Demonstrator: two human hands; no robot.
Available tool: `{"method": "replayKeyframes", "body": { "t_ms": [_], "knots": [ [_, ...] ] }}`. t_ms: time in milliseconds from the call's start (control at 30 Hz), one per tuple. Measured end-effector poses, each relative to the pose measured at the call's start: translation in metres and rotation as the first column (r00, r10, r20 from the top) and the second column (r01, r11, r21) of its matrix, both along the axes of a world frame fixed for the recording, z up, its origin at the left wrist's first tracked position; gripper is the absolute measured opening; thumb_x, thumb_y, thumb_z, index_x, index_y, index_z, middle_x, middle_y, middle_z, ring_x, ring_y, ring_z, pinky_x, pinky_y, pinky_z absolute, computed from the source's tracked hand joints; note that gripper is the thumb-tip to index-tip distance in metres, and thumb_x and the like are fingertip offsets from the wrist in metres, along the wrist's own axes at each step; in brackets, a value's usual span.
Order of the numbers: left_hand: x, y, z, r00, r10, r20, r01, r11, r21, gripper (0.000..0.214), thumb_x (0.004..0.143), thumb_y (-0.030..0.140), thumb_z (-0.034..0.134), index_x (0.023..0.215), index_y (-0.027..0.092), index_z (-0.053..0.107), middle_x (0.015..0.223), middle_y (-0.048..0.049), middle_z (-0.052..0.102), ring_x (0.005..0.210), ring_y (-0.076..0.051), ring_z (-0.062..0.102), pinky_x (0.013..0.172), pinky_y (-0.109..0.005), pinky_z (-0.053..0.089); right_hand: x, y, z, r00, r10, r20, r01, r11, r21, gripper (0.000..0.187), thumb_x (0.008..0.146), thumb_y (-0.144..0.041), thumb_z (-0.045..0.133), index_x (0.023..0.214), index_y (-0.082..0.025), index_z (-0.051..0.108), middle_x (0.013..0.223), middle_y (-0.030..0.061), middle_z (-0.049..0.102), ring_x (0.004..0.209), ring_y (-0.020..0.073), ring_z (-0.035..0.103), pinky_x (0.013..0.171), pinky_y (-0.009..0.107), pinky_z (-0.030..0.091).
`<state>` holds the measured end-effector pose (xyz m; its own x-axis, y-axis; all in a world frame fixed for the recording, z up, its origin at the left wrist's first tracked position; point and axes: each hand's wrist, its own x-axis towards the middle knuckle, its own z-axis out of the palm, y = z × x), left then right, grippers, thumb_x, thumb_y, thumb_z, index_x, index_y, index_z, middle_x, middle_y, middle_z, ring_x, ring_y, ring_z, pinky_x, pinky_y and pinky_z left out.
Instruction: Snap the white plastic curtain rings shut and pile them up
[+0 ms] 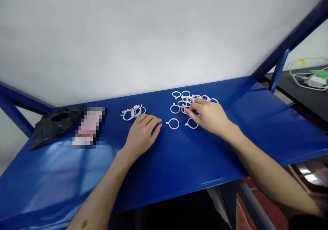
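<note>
Several white plastic rings [182, 101] lie scattered on a blue metal shelf [179, 161]. My right hand [208, 115] rests over this pile, fingertips pinched at a ring on its left side. One loose ring [173, 123] lies between my hands, and another ring [191, 123] sits just under my right hand. A small cluster of linked rings [133, 112] lies to the left. My left hand [143, 134] lies flat on the shelf just below that cluster, fingers stretched out and holding nothing.
A crumpled black plastic bag [52, 124] and a blurred pinkish packet [88, 127] lie at the shelf's left. Blue frame posts [279, 69] rise at the right. White cables and a charger [314, 79] sit on a dark table beyond. A white wall stands behind.
</note>
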<state>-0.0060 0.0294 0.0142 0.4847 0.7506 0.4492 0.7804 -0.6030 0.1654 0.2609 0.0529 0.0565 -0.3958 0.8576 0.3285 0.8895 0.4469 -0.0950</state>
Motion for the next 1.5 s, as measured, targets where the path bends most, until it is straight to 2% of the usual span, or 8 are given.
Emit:
{"method": "replayKeyframes", "body": {
  "t_ms": [133,267,367,567,700,900,1267,1500],
  "knots": [
    [0.014,-0.011,-0.005,0.994,-0.087,-0.071,0.083,0.995,-0.049,0.029,0.101,0.033,0.050,0.121,0.020,0.066,0.100,-0.0064,0.070,0.095,-0.023,0.060,0.088,-0.039,0.047,0.015,-0.001,0.013,0.977,-0.143,0.159,0.174,0.964,-0.202,0.043,0.096,-0.040,0.053,0.060,-0.020,0.064,0.058,0.0054,0.060,0.052,0.0163,0.052,0.056,0.031,0.032],
    [0.022,-0.013,-0.012,0.982,-0.104,-0.158,0.085,0.989,-0.121,0.041,0.099,0.039,0.053,0.136,0.021,0.057,0.105,-0.0078,0.068,0.097,-0.025,0.057,0.084,-0.041,0.046,-0.001,-0.008,0.001,0.980,0.012,0.199,0.052,0.949,-0.312,0.034,0.093,-0.035,0.057,0.066,-0.019,0.069,0.062,0.0070,0.065,0.052,0.0171,0.056,0.053,0.031,0.032],
    [0.020,-0.009,-0.014,0.984,-0.081,-0.159,0.059,0.989,-0.138,0.032,0.099,0.040,0.053,0.124,0.023,0.065,0.103,-0.0067,0.067,0.096,-0.024,0.056,0.082,-0.040,0.044,-0.018,-0.013,-0.010,0.984,0.066,0.166,-0.007,0.942,-0.335,0.033,0.096,-0.035,0.053,0.074,-0.019,0.072,0.064,0.0067,0.067,0.055,0.0172,0.058,0.054,0.030,0.031],
    [0.009,-0.003,-0.009,0.992,-0.017,-0.124,0.011,0.998,-0.055,0.024,0.102,0.032,0.048,0.096,0.022,0.069,0.089,-0.0040,0.068,0.086,-0.021,0.056,0.078,-0.037,0.042,-0.019,-0.010,-0.012,0.994,0.108,-0.028,-0.111,0.934,-0.339,0.021,0.095,-0.024,0.052,0.092,-0.020,0.073,0.080,0.0039,0.071,0.067,0.0161,0.062,0.061,0.029,0.038],
    [0.007,-0.002,-0.005,0.999,-0.038,0.010,0.038,0.998,0.041,0.019,0.101,0.029,0.052,0.101,0.022,0.069,0.092,-0.0029,0.070,0.088,-0.019,0.058,0.084,-0.036,0.044,-0.009,-0.005,-0.010,0.986,0.169,-0.002,-0.161,0.932,-0.323,0.016,0.090,-0.019,0.058,0.101,-0.019,0.070,0.103,0.0070,0.067,0.082,0.0183,0.063,0.064,0.028,0.040],
    [0.015,-0.006,-0.007,0.967,-0.253,0.037,0.253,0.968,0.009,0.015,0.100,0.028,0.055,0.104,0.022,0.068,0.101,-0.0021,0.072,0.093,-0.018,0.060,0.081,-0.033,0.044,-0.018,-0.008,-0.025,0.966,0.259,-0.011,-0.246,0.905,-0.346,0.014,0.098,-0.024,0.055,0.096,-0.015,0.066,0.096,0.0070,0.062,0.071,0.0146,0.058,0.064,0.028,0.040],
    [0.011,-0.007,-0.009,0.983,-0.163,-0.082,0.165,0.986,0.009,0.017,0.097,0.033,0.058,0.106,0.021,0.066,0.106,-0.0039,0.071,0.094,-0.020,0.061,0.079,-0.037,0.043,-0.022,-0.014,-0.019,0.943,0.283,-0.177,-0.316,0.927,-0.204,0.020,0.092,-0.016,0.051,0.108,-0.015,0.063,0.106,0.0080,0.063,0.075,0.0145,0.058,0.063,0.027,0.044],
    [0.022,-0.008,-0.019,0.986,-0.139,-0.088,0.140,0.990,0.002,0.021,0.098,0.028,0.055,0.115,0.020,0.064,0.113,-0.0064,0.070,0.100,-0.023,0.061,0.081,-0.039,0.046,-0.019,-0.013,-0.020,0.869,0.494,-0.001,-0.490,0.861,-0.135,0.017,0.091,-0.026,0.067,0.102,-0.014,0.070,0.118,0.0125,0.058,0.095,0.0229,0.061,0.084,0.039,0.053]
  ]
}}
